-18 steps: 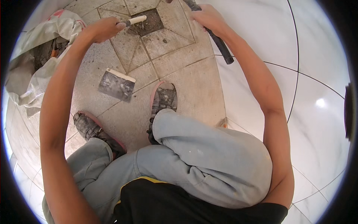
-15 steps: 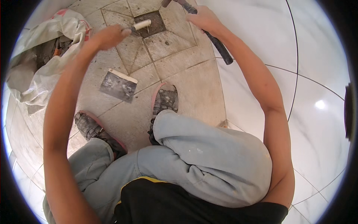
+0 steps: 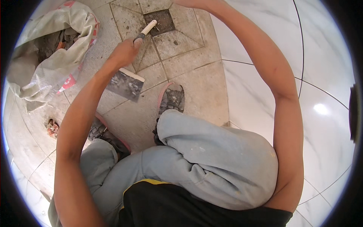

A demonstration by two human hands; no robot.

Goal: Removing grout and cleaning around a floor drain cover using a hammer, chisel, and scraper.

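Observation:
My left hand [image 3: 125,53] is closed around a short tool [image 3: 148,28] with a cream, rounded shaft and a dark collar beside my fingers. Its working end is hard to make out, so I cannot tell its kind. The shaft reaches over the edge of a square, dirt-filled recess [image 3: 165,23] in the tiled floor. My right hand [image 3: 189,3] is cut off by the top edge of the view, just beyond the recess. Its fingers are hidden, and no hammer shows now. A dark square plate [image 3: 126,86] with a cream edge lies on the floor below my left hand.
At the left stands an open whitish sack [image 3: 70,51] with rubble inside. Dusty beige floor tiles [image 3: 204,90] surround the recess, and glossy white tiles [image 3: 253,89] lie to the right. A small clump of debris [image 3: 52,128] rests by my left forearm. My shoes [image 3: 172,100] are close by.
My right hand, holding a dark-handled hammer half a second ago, has moved up to the view's top edge. My left hand has shifted down and right, and its tool now slants more steeply.

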